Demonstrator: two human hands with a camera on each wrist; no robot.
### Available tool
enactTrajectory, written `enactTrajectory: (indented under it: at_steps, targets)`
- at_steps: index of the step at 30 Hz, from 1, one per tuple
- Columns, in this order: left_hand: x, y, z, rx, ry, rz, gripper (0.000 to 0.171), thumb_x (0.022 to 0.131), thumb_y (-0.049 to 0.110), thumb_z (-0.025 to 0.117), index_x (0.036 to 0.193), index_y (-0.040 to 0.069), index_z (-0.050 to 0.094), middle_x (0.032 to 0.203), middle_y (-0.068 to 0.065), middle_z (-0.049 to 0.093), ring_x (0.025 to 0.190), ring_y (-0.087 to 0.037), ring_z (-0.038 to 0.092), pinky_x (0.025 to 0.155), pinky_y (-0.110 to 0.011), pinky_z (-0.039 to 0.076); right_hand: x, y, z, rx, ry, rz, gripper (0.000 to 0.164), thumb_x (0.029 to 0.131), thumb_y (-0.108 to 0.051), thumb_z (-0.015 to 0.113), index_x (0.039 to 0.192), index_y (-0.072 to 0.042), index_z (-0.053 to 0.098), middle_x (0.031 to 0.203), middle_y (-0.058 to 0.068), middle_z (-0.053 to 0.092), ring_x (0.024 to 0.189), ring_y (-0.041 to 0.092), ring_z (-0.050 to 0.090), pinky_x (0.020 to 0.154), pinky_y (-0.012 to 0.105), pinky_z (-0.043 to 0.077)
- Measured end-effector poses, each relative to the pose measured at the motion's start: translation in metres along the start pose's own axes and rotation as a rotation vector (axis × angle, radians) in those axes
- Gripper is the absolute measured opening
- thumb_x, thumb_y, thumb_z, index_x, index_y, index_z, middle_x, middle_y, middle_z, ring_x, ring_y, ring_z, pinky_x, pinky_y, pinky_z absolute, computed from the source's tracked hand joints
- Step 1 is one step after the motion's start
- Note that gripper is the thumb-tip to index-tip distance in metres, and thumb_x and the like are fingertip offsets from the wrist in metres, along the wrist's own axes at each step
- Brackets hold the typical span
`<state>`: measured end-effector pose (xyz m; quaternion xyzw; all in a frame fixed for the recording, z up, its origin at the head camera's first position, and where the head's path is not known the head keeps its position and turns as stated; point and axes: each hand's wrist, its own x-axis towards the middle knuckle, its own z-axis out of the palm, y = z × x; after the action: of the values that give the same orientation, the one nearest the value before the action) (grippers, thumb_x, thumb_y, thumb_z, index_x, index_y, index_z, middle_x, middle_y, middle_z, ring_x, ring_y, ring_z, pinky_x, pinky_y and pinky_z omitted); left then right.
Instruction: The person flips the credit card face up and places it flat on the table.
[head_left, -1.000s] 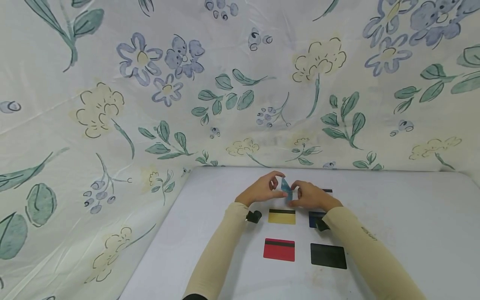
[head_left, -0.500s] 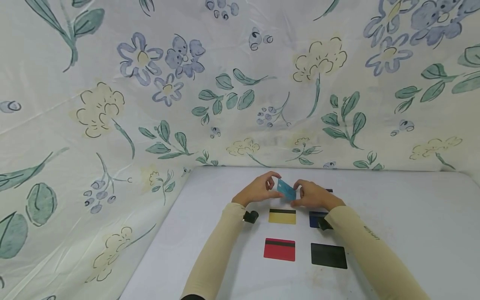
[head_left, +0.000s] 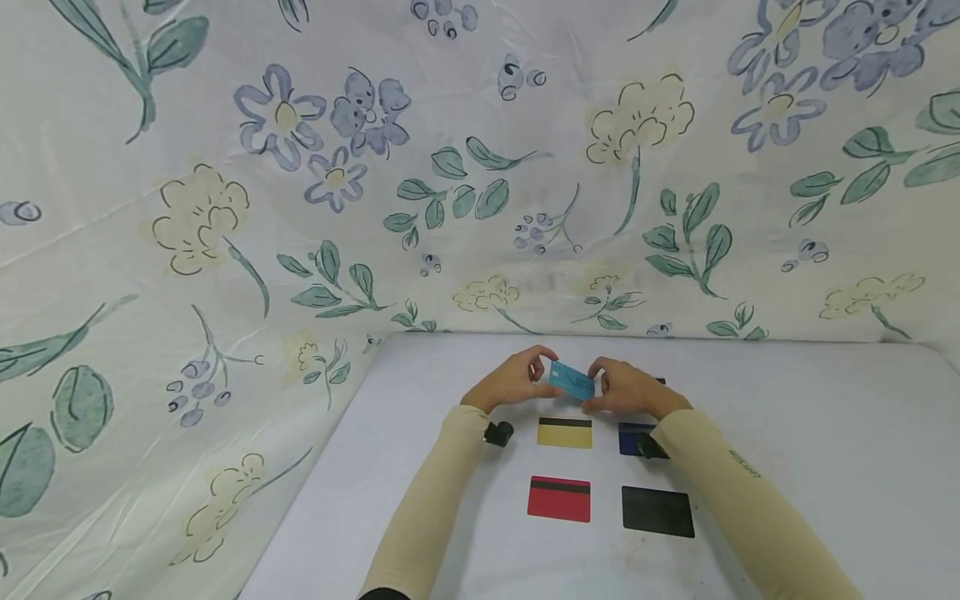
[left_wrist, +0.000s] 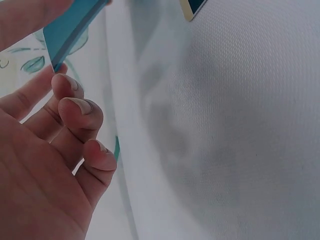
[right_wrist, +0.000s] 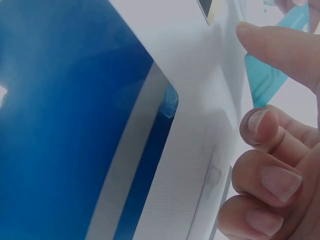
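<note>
A light blue bank card (head_left: pixel 572 381), held tilted above the far part of the white table, turns its printed face with a small chip toward the head view. My left hand (head_left: pixel 516 382) pinches its left end between thumb and forefinger; in the left wrist view, the card (left_wrist: pixel 75 32) shows a dark stripe. At the opposite end, my right hand (head_left: pixel 628 390) pinches the card with thumb and fingertips. Just below lies a yellow card (head_left: pixel 564 435) with a black stripe. A dark blue card (head_left: pixel 628 440) lies under the right wrist, partly covered by the wrist camera.
Nearer on the table (head_left: pixel 825 450) lie a red card (head_left: pixel 558 502) and a black card (head_left: pixel 658 512). Behind the right hand, a dark-striped edge (head_left: pixel 660 381) of another flat thing shows. A flower-printed cloth (head_left: pixel 555 167) hangs at the back and left.
The light blue card has turned from nearly edge-on and upright to showing its broad face. My hands have drawn slightly apart, the left one shifting a little to the left.
</note>
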<state>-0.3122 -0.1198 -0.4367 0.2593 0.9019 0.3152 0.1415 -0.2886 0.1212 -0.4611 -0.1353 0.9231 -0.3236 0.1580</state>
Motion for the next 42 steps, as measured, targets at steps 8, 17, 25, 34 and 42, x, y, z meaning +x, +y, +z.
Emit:
enactTrajectory:
  at_steps: [8, 17, 25, 34, 42]
  targets:
    - [0.002, -0.008, 0.000, 0.019, 0.001, -0.017, 0.061, 0.089, 0.034, 0.080, 0.141, 0.015, 0.055, 0.095, -0.001, 0.052, 0.086, -0.015, 0.050, 0.072, -0.026, 0.040, 0.001, -0.001, -0.002, -0.010, 0.004, -0.003, 0.065, 0.086, -0.035, 0.084, 0.135, -0.003, 0.055, 0.086, 0.006, 0.057, 0.077, 0.016, 0.053, 0.067, 0.029, 0.043]
    - [0.002, -0.010, 0.001, 0.029, -0.017, -0.042, 0.060, 0.090, 0.036, 0.079, 0.141, 0.016, 0.055, 0.096, -0.002, 0.052, 0.086, -0.015, 0.050, 0.071, -0.026, 0.041, 0.003, 0.001, -0.003, -0.036, 0.006, 0.001, 0.064, 0.086, -0.035, 0.083, 0.134, -0.004, 0.055, 0.087, 0.006, 0.058, 0.078, 0.017, 0.054, 0.068, 0.029, 0.044]
    - [0.001, -0.011, 0.002, 0.021, -0.026, -0.053, 0.059, 0.090, 0.034, 0.079, 0.141, 0.017, 0.055, 0.096, -0.002, 0.052, 0.085, -0.015, 0.050, 0.071, -0.026, 0.041, 0.004, 0.001, -0.004, -0.051, -0.004, 0.021, 0.064, 0.087, -0.036, 0.082, 0.135, -0.005, 0.055, 0.090, 0.007, 0.058, 0.081, 0.017, 0.055, 0.070, 0.029, 0.045]
    - [0.001, -0.014, 0.002, 0.035, -0.037, -0.081, 0.057, 0.091, 0.036, 0.078, 0.140, 0.019, 0.055, 0.098, -0.003, 0.053, 0.088, -0.016, 0.051, 0.073, -0.028, 0.042, 0.005, 0.000, -0.005, -0.048, -0.013, 0.027, 0.062, 0.087, -0.035, 0.082, 0.135, -0.005, 0.056, 0.090, 0.007, 0.058, 0.081, 0.017, 0.055, 0.071, 0.029, 0.045]
    - [0.001, -0.018, 0.004, 0.041, -0.044, -0.080, 0.058, 0.089, 0.037, 0.080, 0.139, 0.018, 0.057, 0.093, -0.001, 0.052, 0.082, -0.014, 0.050, 0.069, -0.027, 0.041, 0.006, -0.001, -0.003, -0.027, -0.017, 0.035, 0.062, 0.087, -0.033, 0.083, 0.135, -0.005, 0.056, 0.088, 0.006, 0.057, 0.080, 0.017, 0.055, 0.071, 0.029, 0.044]
